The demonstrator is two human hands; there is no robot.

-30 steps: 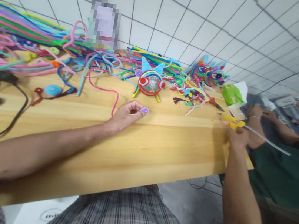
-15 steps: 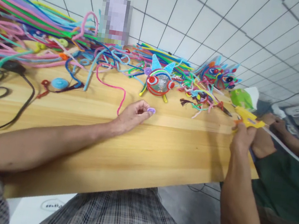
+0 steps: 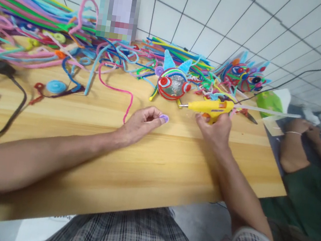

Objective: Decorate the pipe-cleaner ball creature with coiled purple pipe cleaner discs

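Note:
Between the thumb and finger of my left hand is a small purple pipe-cleaner coil, held just above the wooden table. My right hand grips a yellow hot glue gun; its metal nozzle points left, and a long white glue stick sticks out of its back. Behind my hands stands a round figure with light blue ears, red-ringed eyes and yellow feet. On its left side sits a purple coil. The nozzle tip appears close to the figure's foot; whether they touch I cannot tell.
Pipe cleaners in many colours lie heaped along the wall. A blue coil and a black cable are at left. More finished figures, scissors and a green packet are at right, near another person's arms.
My right hand has brought the glue gun leftward from the table's right end to near the figure. My left hand stays almost in place, still pinching the purple coil.

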